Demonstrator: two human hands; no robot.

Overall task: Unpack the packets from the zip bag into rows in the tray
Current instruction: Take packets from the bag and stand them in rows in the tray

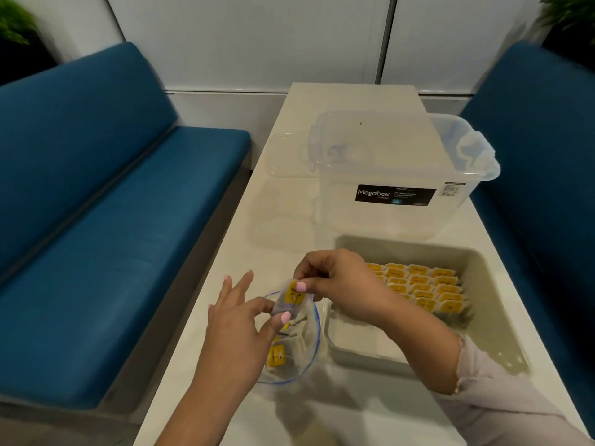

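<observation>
At lower centre the right hand (pixel 335 281) pinches a yellow-labelled packet (pixel 293 296) while the left hand (pixel 240 320) grips the mouth of the zip bag (pixel 301 346) just beneath it, left of the grey tray (pixel 492 320) holding rows of packets (pixel 421 286), the clear storage box (pixel 399 175) above.

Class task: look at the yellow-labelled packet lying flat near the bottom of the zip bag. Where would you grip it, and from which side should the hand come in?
Pinch the packet by its top edge, nearest the bag's mouth. Come in from above through the open mouth of the zip bag, since the bag's closed sides and bottom block other routes. The packet is thin and flat, so a thumb-and-finger pinch suits it, as both hands now hold the lifted packet.
</observation>
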